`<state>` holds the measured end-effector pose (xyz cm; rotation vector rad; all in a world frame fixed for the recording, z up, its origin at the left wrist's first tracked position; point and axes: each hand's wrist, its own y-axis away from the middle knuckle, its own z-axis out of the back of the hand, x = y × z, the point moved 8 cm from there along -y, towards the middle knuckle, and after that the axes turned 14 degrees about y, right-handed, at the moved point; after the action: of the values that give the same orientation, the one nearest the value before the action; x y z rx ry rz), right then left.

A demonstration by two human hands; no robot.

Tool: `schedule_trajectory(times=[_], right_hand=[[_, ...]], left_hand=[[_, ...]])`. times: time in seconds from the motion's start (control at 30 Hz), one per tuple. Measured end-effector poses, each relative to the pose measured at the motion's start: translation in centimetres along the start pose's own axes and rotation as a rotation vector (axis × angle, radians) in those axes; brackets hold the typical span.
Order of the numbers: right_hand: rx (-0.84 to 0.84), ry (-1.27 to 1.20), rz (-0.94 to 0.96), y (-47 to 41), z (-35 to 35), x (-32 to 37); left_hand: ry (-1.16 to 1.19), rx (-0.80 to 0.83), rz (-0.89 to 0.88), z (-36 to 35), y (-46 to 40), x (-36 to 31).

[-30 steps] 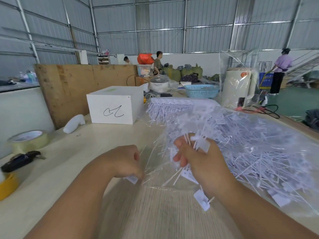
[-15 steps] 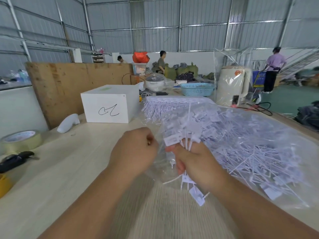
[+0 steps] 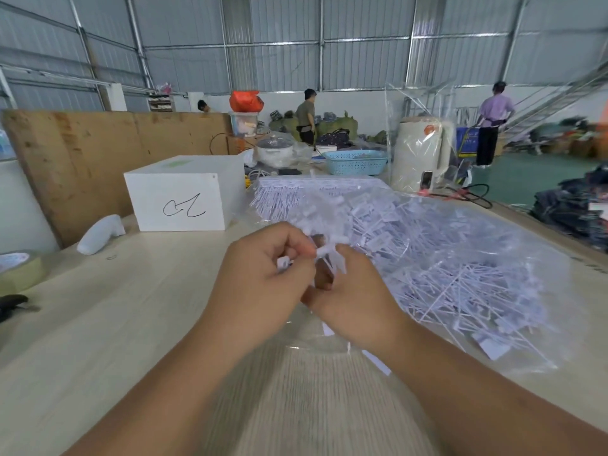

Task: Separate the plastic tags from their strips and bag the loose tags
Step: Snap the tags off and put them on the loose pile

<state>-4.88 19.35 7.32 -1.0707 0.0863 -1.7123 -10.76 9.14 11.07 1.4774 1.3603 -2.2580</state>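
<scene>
We note both hands meet at one white tag strip [image 3: 329,255], just before the bag of loose tags [image 3: 460,268]. Left hand [image 3: 263,278] fingers pinch its left end; right hand [image 3: 348,301] fingers clamp the rest, strip running left-right between them

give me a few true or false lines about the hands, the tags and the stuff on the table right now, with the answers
1. Both hands, left hand and right hand, pinch white plastic tags between them. True.
2. The clear plastic bag of loose white tags lies to the left of the hands. False: it lies to their right.
3. The white box with a black scribble stands on the pale wooden table. True.
4. The light blue perforated basket sits between the hands. False: it is far back, beyond the bag.
5. The roll of tape lies at the table's left edge. True.
</scene>
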Motion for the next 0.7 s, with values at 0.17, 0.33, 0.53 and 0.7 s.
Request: schedule_trajectory(times=[0.17, 0.33, 0.53, 0.7], right_hand=[[-0.110, -0.082, 0.112, 0.2, 1.6, 1.1], [-0.215, -0.103, 0.001, 0.3, 4.5, 0.0], [-0.325, -0.051, -0.053, 0.9, 8.3, 0.3], [-0.290, -0.088, -0.124, 2.0, 9.9, 0.1]], left_hand=[[0.398, 0.202, -0.040, -2.8, 1.1, -0.6], [0.542, 0.252, -0.052, -3.0, 0.7, 0.2], [-0.274, 0.458, -0.004, -7.6, 3.3, 4.0], [-0.572, 0.553, 0.002, -10.6, 4.7, 5.8]])
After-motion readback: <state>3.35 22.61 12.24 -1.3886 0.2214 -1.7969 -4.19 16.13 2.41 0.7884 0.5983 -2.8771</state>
